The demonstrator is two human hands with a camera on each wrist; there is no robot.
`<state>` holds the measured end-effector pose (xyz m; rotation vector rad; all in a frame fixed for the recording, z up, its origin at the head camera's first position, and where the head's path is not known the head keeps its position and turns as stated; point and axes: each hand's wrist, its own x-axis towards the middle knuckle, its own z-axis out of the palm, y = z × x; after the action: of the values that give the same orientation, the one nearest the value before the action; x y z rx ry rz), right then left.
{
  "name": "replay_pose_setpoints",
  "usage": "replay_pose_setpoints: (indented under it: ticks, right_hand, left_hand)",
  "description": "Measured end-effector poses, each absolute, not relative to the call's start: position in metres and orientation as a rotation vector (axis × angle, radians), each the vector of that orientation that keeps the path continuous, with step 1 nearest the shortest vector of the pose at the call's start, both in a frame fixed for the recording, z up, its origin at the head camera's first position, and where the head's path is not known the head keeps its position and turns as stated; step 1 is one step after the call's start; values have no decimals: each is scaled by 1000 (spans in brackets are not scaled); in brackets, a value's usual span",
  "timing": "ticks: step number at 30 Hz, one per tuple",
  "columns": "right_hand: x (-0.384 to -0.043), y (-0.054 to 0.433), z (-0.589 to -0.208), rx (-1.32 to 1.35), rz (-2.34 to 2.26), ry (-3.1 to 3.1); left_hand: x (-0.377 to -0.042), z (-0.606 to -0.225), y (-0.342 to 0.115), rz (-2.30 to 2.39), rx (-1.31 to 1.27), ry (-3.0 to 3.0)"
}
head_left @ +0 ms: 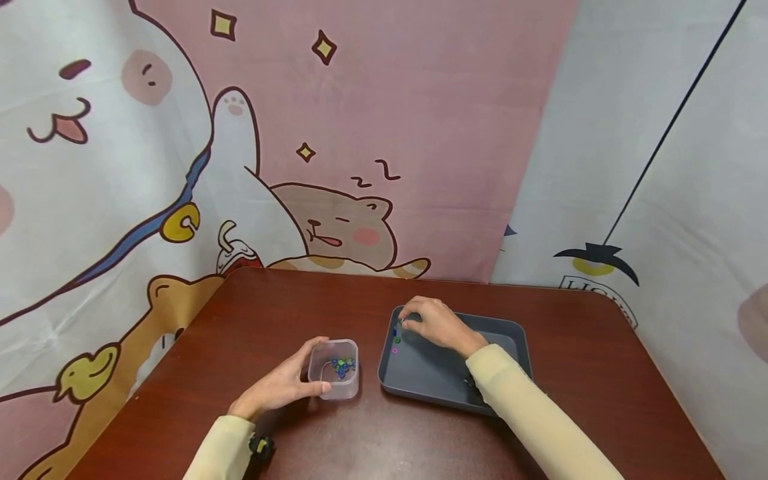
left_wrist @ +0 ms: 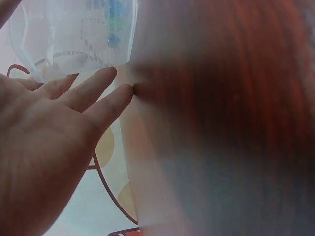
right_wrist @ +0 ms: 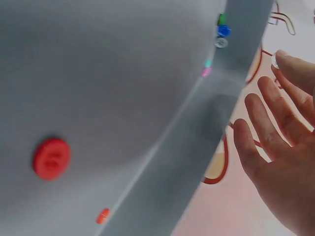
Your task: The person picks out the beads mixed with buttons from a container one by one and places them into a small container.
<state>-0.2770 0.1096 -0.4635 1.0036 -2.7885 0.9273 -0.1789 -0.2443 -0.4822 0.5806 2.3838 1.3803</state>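
My left hand point(head_left: 279, 387) holds a clear square plastic box point(head_left: 351, 389) on the table, thumb and fingers spread around its sides. Blue and green pieces point(head_left: 342, 367) lie inside the box. In the left wrist view the box point(left_wrist: 64, 34) rises above the fingers of the hand point(left_wrist: 54, 123). Over the far left corner of a grey tray, my right hand point(head_left: 441, 323) is held with thumb and forefinger together. The right wrist view has this hand point(right_wrist: 290, 177) pinching a small white button point(right_wrist: 274, 60), partly hidden by the fingertip.
The grey tray point(head_left: 432, 373) stands right of the box. A large red button point(right_wrist: 51, 159) and an orange-red piece point(right_wrist: 103, 216) lie in it. Green point(right_wrist: 222, 19), blue point(right_wrist: 224, 30) and pink point(right_wrist: 206, 72) pieces line its edge. The brown table point(head_left: 324, 440) meets a printed cloth behind.
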Motion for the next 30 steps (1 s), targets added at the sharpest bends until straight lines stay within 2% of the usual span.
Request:
replay_pose_setpoints:
  ticks: [18,30]
  right_hand:
    - [-248,104,-427,975,1082,-2622]
    - [-223,89,-422,1000,1203,-2523]
  left_hand:
    - [-180,-484,-246,1387,574,2377]
    - [-180,-485,-246,1354,576,2408]
